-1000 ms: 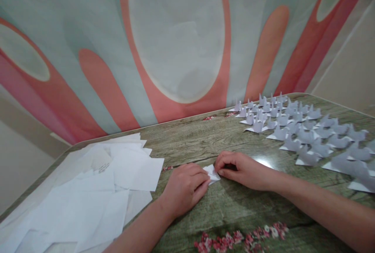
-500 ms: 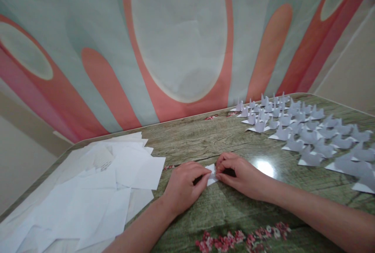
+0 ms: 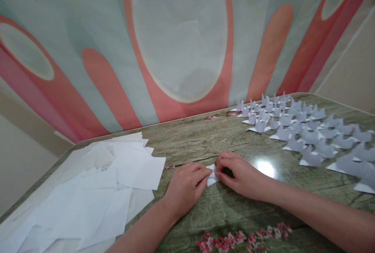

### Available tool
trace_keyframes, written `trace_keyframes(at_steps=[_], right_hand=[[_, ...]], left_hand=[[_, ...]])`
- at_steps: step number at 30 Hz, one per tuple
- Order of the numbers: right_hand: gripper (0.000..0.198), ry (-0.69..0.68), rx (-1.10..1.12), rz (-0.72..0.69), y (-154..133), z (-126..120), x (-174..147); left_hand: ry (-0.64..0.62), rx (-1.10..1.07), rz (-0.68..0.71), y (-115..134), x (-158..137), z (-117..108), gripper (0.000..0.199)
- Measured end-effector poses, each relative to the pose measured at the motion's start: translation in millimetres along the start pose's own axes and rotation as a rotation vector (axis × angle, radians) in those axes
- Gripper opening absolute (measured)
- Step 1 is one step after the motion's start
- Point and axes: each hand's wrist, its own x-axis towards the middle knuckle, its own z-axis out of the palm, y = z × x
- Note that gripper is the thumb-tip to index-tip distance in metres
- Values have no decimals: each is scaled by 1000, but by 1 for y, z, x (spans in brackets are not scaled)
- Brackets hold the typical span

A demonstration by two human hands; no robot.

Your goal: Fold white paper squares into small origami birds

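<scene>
Between my two hands lies a small folded piece of white paper [image 3: 212,180], low on the table and partly covered by fingers. My left hand [image 3: 189,184] pinches its left side, thumb and fingers pressed together. At its right side, my right hand [image 3: 238,174] is closed too, with curled fingers and thumb on the paper's edge. The folds under the fingertips are hidden.
A spread pile of loose white paper sheets [image 3: 88,198] covers the table's left side. Several rows of folded paper birds [image 3: 310,135] stand at the right. The wood-patterned table [image 3: 187,137] meets a patterned wall [image 3: 181,42] behind.
The left hand's thumb and fingers have drawn closer together and shifted slightly right over the folded paper. My right hand stays in nearly the same place.
</scene>
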Motion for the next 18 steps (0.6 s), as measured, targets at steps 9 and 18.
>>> trace_keyframes(at_steps=[9,18], right_hand=[[6,-8,-67,-18,-1,1,-2],[7,-14,-140,-27,-6,-4,-7]], left_hand=[[-48,-4,29,-1,1,-3,22],[-71,23,35,-2,1,-5,22]])
